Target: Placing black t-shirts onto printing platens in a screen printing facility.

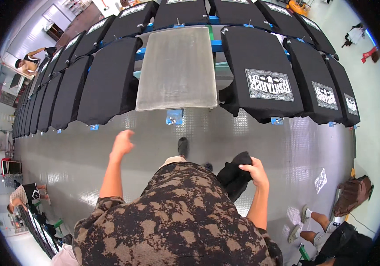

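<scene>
A bare grey metal platen (pixel 175 66) sits in front of me, between platens covered in black fabric. The shirt to its left (pixel 105 80) shows a plain surface, while the one to its right (pixel 261 57) bears a white printed design. My left hand (pixel 122 142) is open and holds nothing, below and left of the bare platen. My right hand (pixel 254 170) grips a bunched black cloth (pixel 234 173) at my right side. A blue bracket (pixel 174 117) shows under the platen's near edge.
Rows of black-covered platens curve away both sides. A person (pixel 32 62) stands at the far left, another (pixel 19 197) at lower left. A person's legs (pixel 318 228) show at lower right beside a brown bag (pixel 354 197). A clear plastic bag (pixel 320 179) lies on the floor.
</scene>
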{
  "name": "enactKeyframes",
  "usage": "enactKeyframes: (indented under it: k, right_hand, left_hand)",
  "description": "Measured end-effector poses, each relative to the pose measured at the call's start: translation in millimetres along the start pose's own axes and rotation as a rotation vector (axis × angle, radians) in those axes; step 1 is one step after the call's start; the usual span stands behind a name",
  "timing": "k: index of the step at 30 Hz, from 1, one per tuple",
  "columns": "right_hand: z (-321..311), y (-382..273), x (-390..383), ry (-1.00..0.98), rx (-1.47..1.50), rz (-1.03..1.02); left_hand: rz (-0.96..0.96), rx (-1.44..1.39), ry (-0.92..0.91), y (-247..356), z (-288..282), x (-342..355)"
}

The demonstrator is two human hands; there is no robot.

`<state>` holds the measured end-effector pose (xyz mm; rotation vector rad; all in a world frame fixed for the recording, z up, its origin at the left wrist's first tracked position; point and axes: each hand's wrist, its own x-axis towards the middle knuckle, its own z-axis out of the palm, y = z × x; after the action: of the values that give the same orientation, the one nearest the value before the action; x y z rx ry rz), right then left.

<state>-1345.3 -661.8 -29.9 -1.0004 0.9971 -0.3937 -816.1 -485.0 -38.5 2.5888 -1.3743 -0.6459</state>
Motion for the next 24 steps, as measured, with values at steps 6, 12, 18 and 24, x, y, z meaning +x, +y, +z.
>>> enactKeyframes:
  k: [6, 12, 18, 24]
  right_hand:
    - [75, -45, 21, -0.391, -0.451, -0.073]
    - [79, -90, -19, -0.144, -0.851, -0.278]
    - [88, -40, 18, -0.099, -0.956, -0.379]
    - [159, 6, 52, -0.094, -0.723, -0.582]
  left_hand:
    - [1.057, -0.490, -0.381, 235, 22, -37]
    - [0.982, -0.075, -0.546, 286, -30, -52]
    - [1.038, -0.447, -0.389, 215, -100, -65]
    - [0.903, -1.366, -0.375, 105, -182, -101]
